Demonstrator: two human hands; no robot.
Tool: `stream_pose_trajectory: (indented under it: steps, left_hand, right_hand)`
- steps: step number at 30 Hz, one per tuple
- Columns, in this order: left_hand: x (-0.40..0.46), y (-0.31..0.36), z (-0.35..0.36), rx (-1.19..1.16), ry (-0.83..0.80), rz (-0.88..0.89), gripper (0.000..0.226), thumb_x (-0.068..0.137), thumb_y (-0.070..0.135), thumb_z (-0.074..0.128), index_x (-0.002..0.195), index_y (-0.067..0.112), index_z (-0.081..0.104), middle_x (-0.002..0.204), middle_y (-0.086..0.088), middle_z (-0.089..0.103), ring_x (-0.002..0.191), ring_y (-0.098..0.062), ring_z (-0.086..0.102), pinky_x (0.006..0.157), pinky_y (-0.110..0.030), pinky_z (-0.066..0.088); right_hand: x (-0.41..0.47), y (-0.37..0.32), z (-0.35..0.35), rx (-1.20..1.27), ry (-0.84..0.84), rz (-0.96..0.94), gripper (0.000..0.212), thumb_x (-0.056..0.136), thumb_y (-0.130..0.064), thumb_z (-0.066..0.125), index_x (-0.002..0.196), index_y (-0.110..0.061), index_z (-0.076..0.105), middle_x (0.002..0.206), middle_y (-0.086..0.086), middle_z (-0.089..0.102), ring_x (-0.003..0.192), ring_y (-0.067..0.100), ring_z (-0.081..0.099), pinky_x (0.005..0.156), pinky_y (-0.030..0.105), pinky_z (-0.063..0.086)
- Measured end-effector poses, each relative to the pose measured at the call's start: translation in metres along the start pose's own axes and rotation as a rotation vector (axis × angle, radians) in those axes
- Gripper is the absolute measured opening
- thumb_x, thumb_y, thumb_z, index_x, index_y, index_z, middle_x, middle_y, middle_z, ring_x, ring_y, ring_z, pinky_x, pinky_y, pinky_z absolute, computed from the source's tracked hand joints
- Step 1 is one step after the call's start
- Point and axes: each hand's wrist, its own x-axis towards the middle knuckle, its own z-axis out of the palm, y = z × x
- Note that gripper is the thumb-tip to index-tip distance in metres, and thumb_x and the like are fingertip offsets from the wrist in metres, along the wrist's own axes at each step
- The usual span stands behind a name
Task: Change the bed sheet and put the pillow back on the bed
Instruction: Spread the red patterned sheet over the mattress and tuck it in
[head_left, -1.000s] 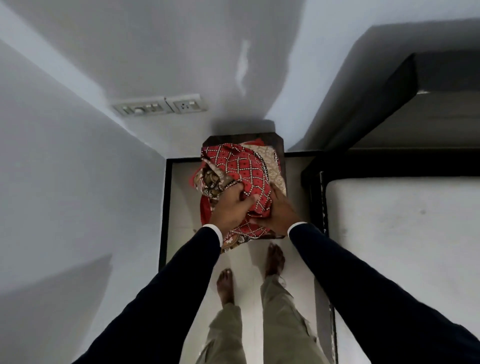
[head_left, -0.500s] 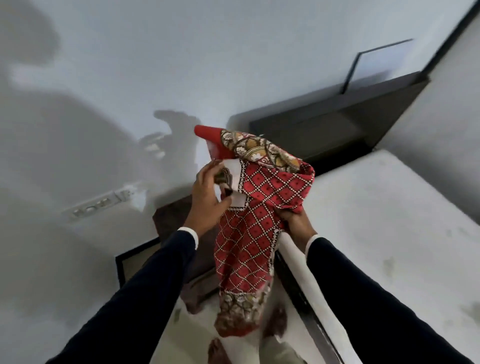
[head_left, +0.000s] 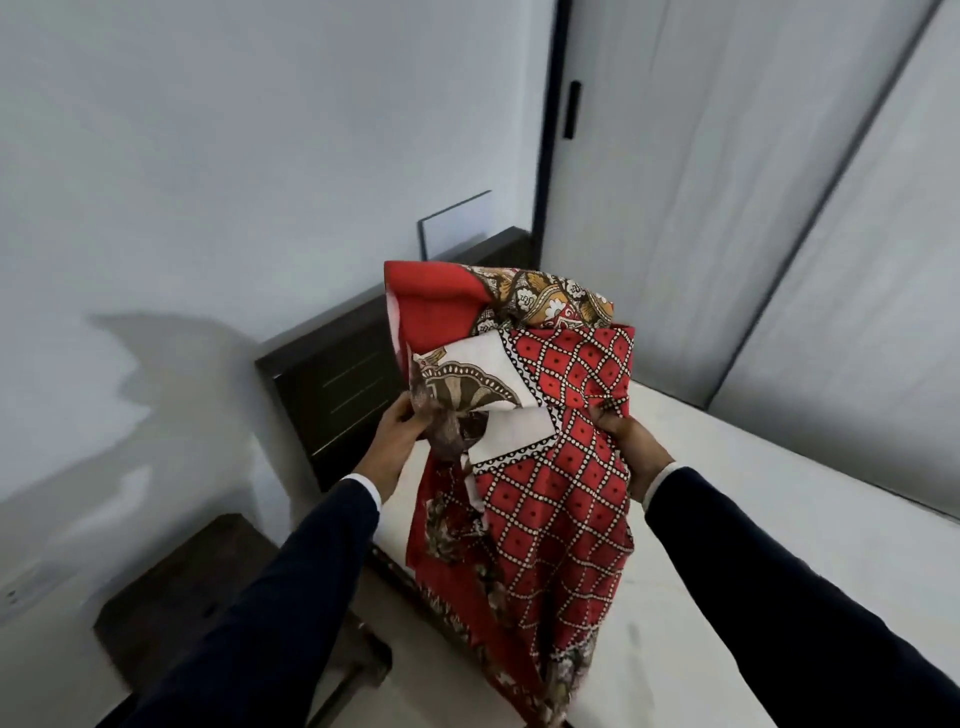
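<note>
A folded red bed sheet with a white diamond pattern and brown-and-cream borders hangs in the air over the near corner of the bare white mattress. My left hand grips its left side at the brown patterned part. My right hand holds its right edge. The lower part of the sheet drapes down past the mattress edge. No pillow is in view.
A dark wooden headboard stands against the pale wall behind the sheet. A dark wooden stool sits at the lower left beside the bed. Pale wardrobe doors with a black handle rise at the far right.
Both hands lifted the sheet off the stool and carried it right, over the mattress. The view swung up and right from the floor toward the bed and wardrobe.
</note>
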Motion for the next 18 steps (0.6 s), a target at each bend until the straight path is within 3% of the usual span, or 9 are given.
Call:
stream_pose_trajectory:
  steps: [3,5,6,9,11,13,16,18]
  left_hand:
    - [0.005,0.006,0.077,-0.083,-0.109,-0.025,0.094,0.042,0.072,0.089,0.118,0.022,0.064,0.107,0.003,0.077,0.1,-0.014,0.072,0.087,-0.029,0.058]
    - [0.004,0.006,0.131,-0.131,-0.211,-0.07,0.1,0.037,0.072,0.089,0.12,0.023,0.062,0.112,0.001,0.075,0.103,-0.016,0.072,0.088,-0.032,0.058]
    - [0.004,0.004,0.152,-0.105,-0.216,-0.068,0.092,0.045,0.068,0.089,0.122,0.024,0.062,0.114,0.001,0.075,0.104,-0.016,0.071,0.09,-0.034,0.058]
    - [0.008,-0.008,0.214,0.095,-0.086,0.052,0.027,0.083,0.03,0.076,0.109,0.028,0.069,0.102,0.008,0.076,0.096,-0.011,0.072,0.087,-0.034,0.057]
    - [0.009,-0.014,0.243,0.172,0.019,0.06,0.012,0.088,0.014,0.07,0.095,0.024,0.071,0.09,0.005,0.076,0.082,-0.014,0.072,0.079,-0.035,0.056]
    - [0.011,-0.017,0.272,0.193,0.053,0.041,0.004,0.088,0.016,0.072,0.089,0.019,0.07,0.078,-0.001,0.07,0.064,-0.017,0.062,0.064,-0.032,0.049]
    - [0.019,-0.025,0.303,0.207,0.026,0.025,0.016,0.09,0.015,0.072,0.105,0.009,0.071,0.067,-0.001,0.062,0.045,-0.007,0.048,0.047,-0.024,0.04]
    - [0.022,-0.025,0.315,0.204,-0.029,0.026,0.023,0.089,0.006,0.069,0.111,0.009,0.07,0.075,-0.002,0.069,0.048,-0.006,0.057,0.048,-0.023,0.045]
  right_hand:
    - [-0.026,-0.028,-0.064,0.025,0.059,-0.06,0.039,0.087,-0.031,0.065,0.122,-0.013,0.061,0.1,0.003,0.077,0.086,0.019,0.075,0.071,0.03,0.061]
    - [-0.04,-0.049,-0.103,-0.049,0.084,-0.138,0.063,0.066,-0.048,0.085,0.117,-0.017,0.064,0.105,0.001,0.077,0.091,0.017,0.074,0.077,0.029,0.06]
    - [-0.046,-0.057,-0.117,-0.115,0.128,-0.164,0.071,0.06,-0.052,0.088,0.118,-0.019,0.065,0.106,-0.001,0.076,0.092,0.015,0.074,0.078,0.027,0.06]
    - [-0.045,-0.077,-0.176,-0.347,0.345,-0.234,0.051,0.087,-0.045,0.072,0.127,-0.014,0.063,0.101,-0.005,0.074,0.086,0.009,0.073,0.075,0.023,0.058]
    - [-0.038,-0.081,-0.211,-0.638,0.507,-0.221,0.061,0.084,-0.057,0.071,0.122,-0.01,0.062,0.107,0.002,0.071,0.099,0.02,0.07,0.087,0.034,0.056]
    - [-0.042,-0.078,-0.231,-0.795,0.563,-0.174,0.062,0.084,-0.046,0.076,0.126,-0.006,0.054,0.118,0.009,0.063,0.107,0.023,0.062,0.092,0.038,0.05]
    - [-0.061,-0.067,-0.222,-0.688,0.258,-0.045,0.069,0.086,-0.038,0.076,0.141,-0.015,0.043,0.134,0.006,0.057,0.111,0.016,0.059,0.082,0.029,0.048]
    - [-0.068,-0.06,-0.213,-0.565,0.045,0.013,0.072,0.081,-0.044,0.076,0.142,-0.03,0.041,0.134,-0.007,0.058,0.116,0.009,0.06,0.085,0.032,0.05]
